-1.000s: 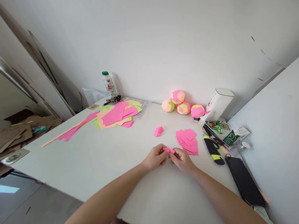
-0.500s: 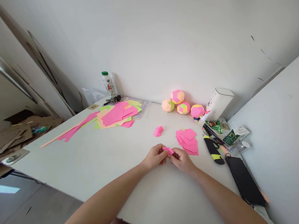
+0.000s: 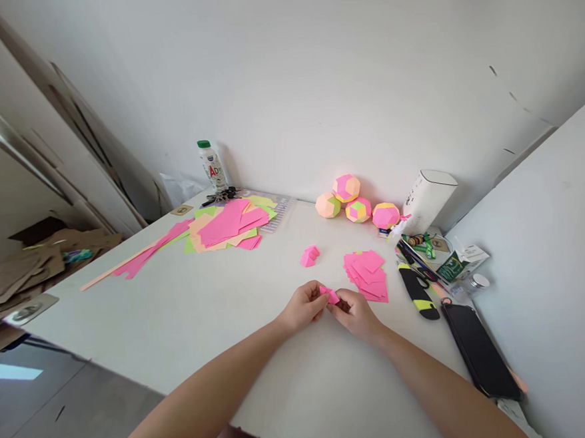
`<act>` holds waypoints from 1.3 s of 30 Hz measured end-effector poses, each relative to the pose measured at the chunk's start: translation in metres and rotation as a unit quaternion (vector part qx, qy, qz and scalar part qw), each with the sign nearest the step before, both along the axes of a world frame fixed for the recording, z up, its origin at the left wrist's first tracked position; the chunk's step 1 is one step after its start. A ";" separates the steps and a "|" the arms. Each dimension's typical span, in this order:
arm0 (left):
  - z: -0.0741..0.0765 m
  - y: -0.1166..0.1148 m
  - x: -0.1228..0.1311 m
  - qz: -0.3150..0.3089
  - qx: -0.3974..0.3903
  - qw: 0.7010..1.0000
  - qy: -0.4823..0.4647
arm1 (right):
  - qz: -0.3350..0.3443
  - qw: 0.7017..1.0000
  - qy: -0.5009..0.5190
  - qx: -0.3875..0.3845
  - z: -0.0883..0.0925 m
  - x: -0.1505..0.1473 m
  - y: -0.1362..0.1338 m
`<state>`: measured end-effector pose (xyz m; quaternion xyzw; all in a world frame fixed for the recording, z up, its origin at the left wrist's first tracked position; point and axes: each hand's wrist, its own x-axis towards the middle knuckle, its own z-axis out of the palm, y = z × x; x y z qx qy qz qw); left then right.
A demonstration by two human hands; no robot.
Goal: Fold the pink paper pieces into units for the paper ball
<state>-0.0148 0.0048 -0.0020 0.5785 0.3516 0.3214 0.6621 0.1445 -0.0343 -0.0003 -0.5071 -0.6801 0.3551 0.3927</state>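
My left hand (image 3: 304,306) and my right hand (image 3: 355,313) meet over the white table (image 3: 189,313), both pinching a small folded pink paper piece (image 3: 330,294) between their fingertips. Just right of the hands lies a pile of small pink paper squares (image 3: 367,276). A folded pink paper unit (image 3: 309,256) sits on the table a little beyond the hands.
Several pink, yellow and green paper balls (image 3: 356,202) rest by the wall beside a white box (image 3: 427,201). Large coloured sheets (image 3: 227,225) and a bottle (image 3: 212,165) lie far left. Scissors (image 3: 418,291), a black phone (image 3: 480,358) and clutter are at right.
The pink paper piece has been pressed a bit smaller between the fingertips; the hands stay in the same place.
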 end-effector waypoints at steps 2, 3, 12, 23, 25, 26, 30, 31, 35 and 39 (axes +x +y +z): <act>0.001 0.000 0.000 -0.001 -0.001 1.000 -0.001 | 0.001 1.000 -0.002 -0.002 0.000 0.000 0.000; 0.001 0.000 0.000 -0.002 0.000 1.000 0.000 | 0.002 1.000 -0.003 -0.002 0.000 0.000 0.000; 0.000 0.000 -0.001 -0.003 0.005 1.000 0.007 | 0.004 1.000 0.003 -0.005 0.001 0.000 0.000; 0.002 0.000 -0.001 -0.005 0.014 1.000 0.019 | 0.003 1.000 -0.009 0.000 -0.001 0.000 0.001; 0.003 0.000 -0.001 -0.003 0.017 1.000 0.023 | 0.004 1.000 -0.008 0.001 -0.001 0.000 0.001; 0.003 0.000 -0.001 -0.002 0.019 1.000 0.025 | 0.005 1.000 -0.008 0.002 -0.001 0.000 0.001; 0.003 0.000 -0.001 -0.001 0.019 0.999 0.029 | 0.003 1.000 -0.008 0.005 0.002 -0.001 0.001; 0.003 0.000 -0.001 -0.002 0.018 0.999 0.030 | 0.003 1.000 -0.008 0.006 0.002 -0.001 0.001; 0.005 -0.001 -0.001 -0.003 0.022 0.999 0.036 | -0.001 1.000 -0.007 0.007 0.003 -0.001 0.001; 0.006 -0.001 -0.001 -0.004 0.023 0.999 0.034 | -0.001 1.000 -0.007 0.000 0.002 0.000 0.001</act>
